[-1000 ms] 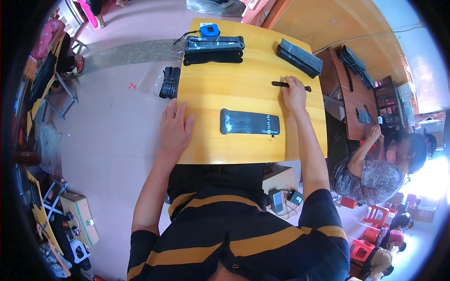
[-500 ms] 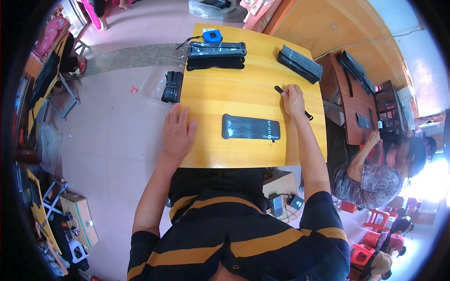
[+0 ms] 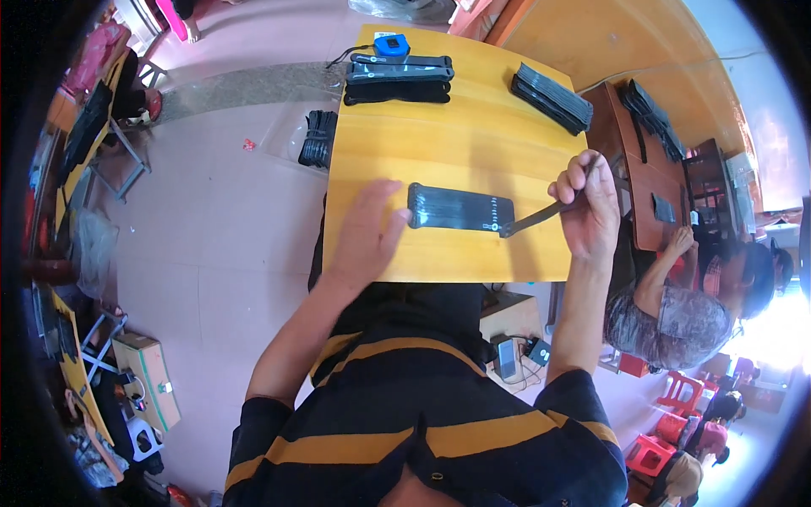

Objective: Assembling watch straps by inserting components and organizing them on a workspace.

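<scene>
A flat stack of dark grey straps lies on the yellow table in front of me. My right hand, raised at the table's right side, is closed on a narrow black strap. That strap slants down to the left, its free end at the stack's lower right corner; whether it touches cannot be told. My left hand, slightly blurred, is open with fingers and thumb apart. Its fingertips are beside the stack's left end, and it holds nothing.
On the yellow table, a blue tape measure and grey and black strap bundles lie at the far left. More stacked straps lie far right. Another black bundle is beyond the left edge. A person sits at right by a brown table.
My right hand has lifted and moved right with the black strap, which now reaches toward the stack. My left hand has moved right, to the stack's left end. The view has shifted slightly.
</scene>
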